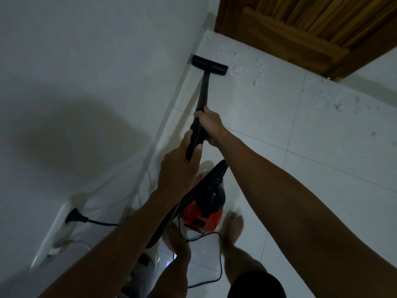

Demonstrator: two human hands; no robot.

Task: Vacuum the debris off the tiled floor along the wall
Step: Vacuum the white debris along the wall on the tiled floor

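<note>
Both hands grip the vacuum wand (203, 91): right hand (209, 123) curled above, left hand (178, 166) wrapped below; nozzle (209, 64) touches the wall (86, 61); debris (242, 63) lies beside it.

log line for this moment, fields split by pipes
both hands on hose: left hand, right hand | nozzle on floor by wall | debris ahead, right of nozzle

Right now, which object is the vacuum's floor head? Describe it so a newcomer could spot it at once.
Start at the wooden door at the top, then follow the white wall down from the corner. The floor head lies on the tiled floor against that wall, at the far end of the black wand. It is the only black crossbar there, with pale debris just right of it.
</note>
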